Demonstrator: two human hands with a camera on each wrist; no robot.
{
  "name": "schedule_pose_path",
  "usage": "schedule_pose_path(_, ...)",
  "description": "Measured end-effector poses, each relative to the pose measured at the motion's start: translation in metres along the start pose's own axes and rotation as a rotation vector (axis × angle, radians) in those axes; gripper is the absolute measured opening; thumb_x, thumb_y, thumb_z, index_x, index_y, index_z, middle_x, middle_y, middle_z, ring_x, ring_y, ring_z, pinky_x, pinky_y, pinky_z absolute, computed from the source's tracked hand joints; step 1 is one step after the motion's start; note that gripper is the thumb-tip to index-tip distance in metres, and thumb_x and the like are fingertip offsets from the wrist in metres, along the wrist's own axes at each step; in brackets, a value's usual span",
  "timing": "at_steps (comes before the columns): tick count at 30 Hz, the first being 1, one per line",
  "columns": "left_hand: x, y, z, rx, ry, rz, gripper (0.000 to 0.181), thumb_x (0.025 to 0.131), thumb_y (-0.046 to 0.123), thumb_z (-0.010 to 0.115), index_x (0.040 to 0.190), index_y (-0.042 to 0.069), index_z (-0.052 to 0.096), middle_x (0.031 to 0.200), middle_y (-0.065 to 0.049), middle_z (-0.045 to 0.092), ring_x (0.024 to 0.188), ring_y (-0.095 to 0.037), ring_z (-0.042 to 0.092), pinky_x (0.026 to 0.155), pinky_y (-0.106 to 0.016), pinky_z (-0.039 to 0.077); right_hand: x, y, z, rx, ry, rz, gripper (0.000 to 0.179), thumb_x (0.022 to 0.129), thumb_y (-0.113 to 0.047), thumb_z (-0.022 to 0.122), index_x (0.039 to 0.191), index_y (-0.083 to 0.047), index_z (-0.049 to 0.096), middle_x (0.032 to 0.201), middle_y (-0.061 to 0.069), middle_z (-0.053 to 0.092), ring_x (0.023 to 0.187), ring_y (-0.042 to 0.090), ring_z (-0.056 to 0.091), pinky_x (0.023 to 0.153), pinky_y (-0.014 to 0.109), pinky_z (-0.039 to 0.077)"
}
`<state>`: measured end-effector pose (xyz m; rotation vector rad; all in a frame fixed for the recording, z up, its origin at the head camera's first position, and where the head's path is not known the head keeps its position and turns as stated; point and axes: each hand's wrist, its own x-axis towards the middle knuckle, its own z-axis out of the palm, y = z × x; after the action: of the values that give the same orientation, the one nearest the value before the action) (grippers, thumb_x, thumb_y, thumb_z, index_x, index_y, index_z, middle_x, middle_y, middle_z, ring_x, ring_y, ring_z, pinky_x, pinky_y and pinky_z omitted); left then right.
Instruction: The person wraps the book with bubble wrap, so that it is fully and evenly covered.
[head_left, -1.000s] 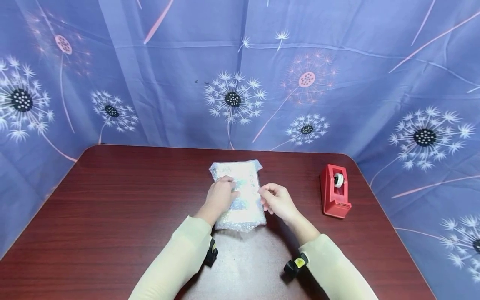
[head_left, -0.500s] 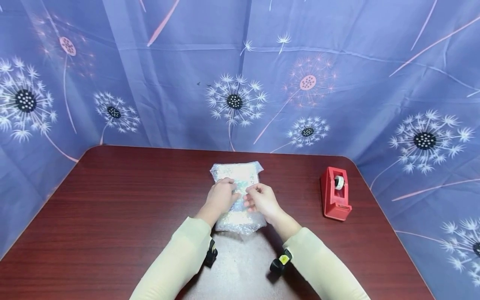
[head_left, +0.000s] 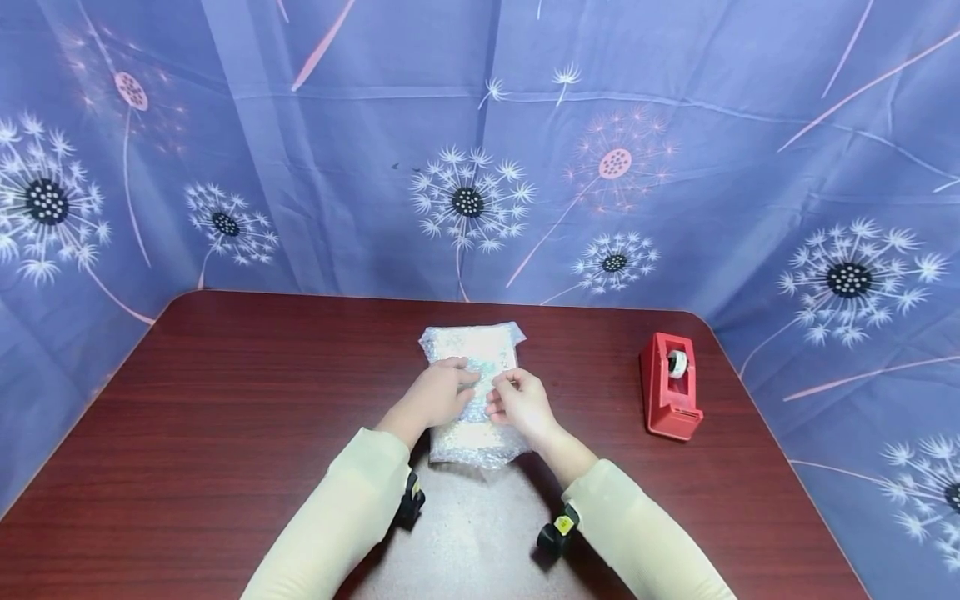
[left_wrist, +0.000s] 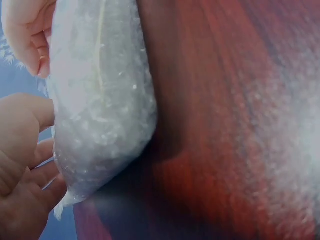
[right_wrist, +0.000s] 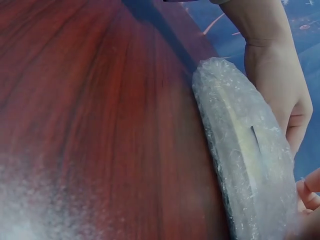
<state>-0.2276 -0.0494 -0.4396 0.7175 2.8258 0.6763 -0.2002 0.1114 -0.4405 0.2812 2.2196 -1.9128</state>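
Note:
A flat package wrapped in clear bubble wrap (head_left: 480,437) lies on the table near its middle. Across its left side rests my left hand (head_left: 437,393), fingers extended over the top. The left wrist view shows the loosely spread fingers of that hand (left_wrist: 20,160) touching the bubble wrap. Over the package's right half is my right hand (head_left: 522,406), thumb and index fingertips close together. Whether anything thin is between those fingertips cannot be made out. In the right wrist view the package (right_wrist: 240,145) stands between the camera and both hands, hiding part of the fingers.
A red tape dispenser (head_left: 671,396) with a white roll stands to the right on the dark red wooden table (head_left: 262,400). Behind the table hangs a blue curtain (head_left: 337,192) with a dandelion print. Each wrist wears a small black camera (head_left: 553,537).
My right hand has moved left from the package's right edge to over its top. The left hand has shifted only slightly. The package and the tape dispenser stay in place.

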Motion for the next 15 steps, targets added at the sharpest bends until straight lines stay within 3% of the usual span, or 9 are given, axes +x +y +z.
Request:
schedule_pose_path(6, -0.001, -0.005, 0.002, -0.09, 0.026, -0.001, 0.041, 0.094, 0.019, 0.057, 0.133, 0.007, 0.055, 0.144, -0.012, 0.046, 0.136, -0.028, 0.04, 0.115, -0.04, 0.029, 0.002, -0.004, 0.001, -0.052, -0.025, -0.002, 0.026, 0.097, -0.015, 0.047, 0.111, 0.006, 0.055, 0.078, 0.011, 0.063, 0.057, 0.012, 0.062, 0.055, 0.029, 0.058)
schedule_pose_path(15, -0.001, -0.005, 0.002, -0.064, 0.035, 0.006, 0.043, 0.093, 0.019, 0.059, 0.132, 0.002, 0.055, 0.144, -0.013, 0.045, 0.136, -0.029, 0.039, 0.115, -0.04, 0.029, 0.012, -0.014, 0.003, -0.181, -0.092, 0.061, 0.02, 0.096, -0.016, 0.049, 0.101, 0.001, 0.058, 0.067, 0.003, 0.055, 0.049, 0.011, 0.058, 0.05, 0.029, 0.056)
